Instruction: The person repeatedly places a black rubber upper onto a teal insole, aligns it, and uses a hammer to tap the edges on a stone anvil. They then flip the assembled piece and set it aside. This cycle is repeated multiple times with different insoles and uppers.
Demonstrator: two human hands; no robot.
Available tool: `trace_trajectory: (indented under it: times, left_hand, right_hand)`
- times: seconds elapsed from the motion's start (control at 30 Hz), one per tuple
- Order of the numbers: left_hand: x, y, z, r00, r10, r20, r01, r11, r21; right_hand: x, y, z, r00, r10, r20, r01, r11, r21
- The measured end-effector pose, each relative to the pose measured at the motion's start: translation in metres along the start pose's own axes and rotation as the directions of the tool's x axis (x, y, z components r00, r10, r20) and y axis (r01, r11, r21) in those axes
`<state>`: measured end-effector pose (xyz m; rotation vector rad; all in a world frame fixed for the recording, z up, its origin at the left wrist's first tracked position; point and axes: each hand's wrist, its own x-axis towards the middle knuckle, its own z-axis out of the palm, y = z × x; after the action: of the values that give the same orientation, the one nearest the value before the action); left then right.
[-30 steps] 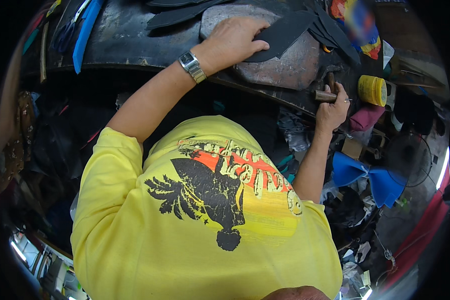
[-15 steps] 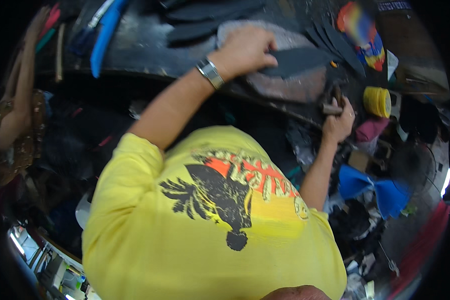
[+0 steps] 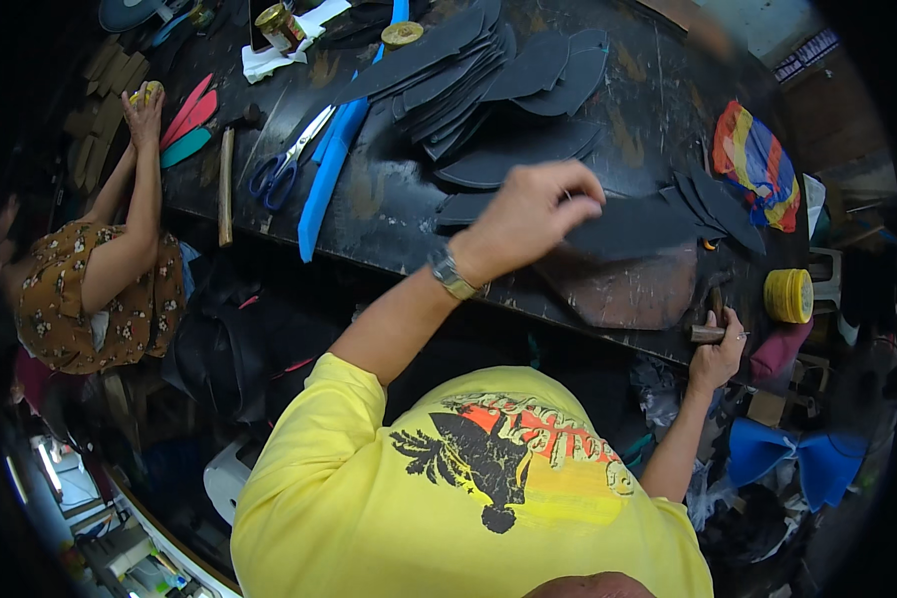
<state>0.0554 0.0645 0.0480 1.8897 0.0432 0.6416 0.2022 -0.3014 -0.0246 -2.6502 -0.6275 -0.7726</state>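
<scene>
At the near edge of a dark surface (image 3: 379,214), toward its right end, my left hand (image 3: 530,221) bends over the left end of a flat black piece (image 3: 633,227) lying across a reddish-brown slab (image 3: 633,304). Thumb and forefinger curl at the piece's end, but blur intrudes, and I cannot tell whether that grip is pinched or apart. My right hand (image 3: 720,361), by the near right corner, has its grip clamped around a wooden handle (image 3: 708,335) (the tool itself is hard to make out). I judge the step as setting the piece in position on the slab; the next move seems to call for a flat, steady left hold before the tool comes near. Compared with a second ago, the view takes in more of the surface, showing a fanned stack of black pieces (image 3: 458,90) whole and a co-worker (image 3: 110,289) at the left; the handle remains in my right grip.
</scene>
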Motion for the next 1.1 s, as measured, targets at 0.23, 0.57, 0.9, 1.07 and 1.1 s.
trace_trajectory:
  times: [0.23, 0.57, 0.9, 1.07, 1.1]
  left_hand:
    - [0.072, -0.007, -0.087, 0.944, 0.110, -0.312, 0.031, 0.909, 0.415]
    - [0.000, -0.006, -0.080, 0.975, -0.168, 0.143, 0.037, 0.763, 0.646]
    - [-0.025, -0.048, -0.070, 0.987, -0.125, 0.097, 0.026, 0.736, 0.676]
    - [-0.013, -0.038, -0.074, 0.978, -0.182, 0.100, 0.082, 0.781, 0.620]
    - [-0.010, -0.036, -0.073, 0.965, -0.252, 0.076, 0.147, 0.755, 0.639]
  right_hand:
    - [0.000, -0.001, -0.001, 1.000, -0.003, 0.003, 0.002, 1.000, 0.029]
    - [0.004, -0.002, -0.004, 0.998, 0.018, 0.058, -0.020, 0.999, 0.041]
    - [0.019, 0.021, -0.006, 0.922, 0.246, 0.299, -0.348, 0.865, 0.361]
    - [0.033, 0.043, -0.019, 0.861, 0.286, 0.421, -0.464, 0.781, 0.418]
    - [0.033, 0.045, -0.024, 0.839, 0.337, 0.426, -0.506, 0.771, 0.387]
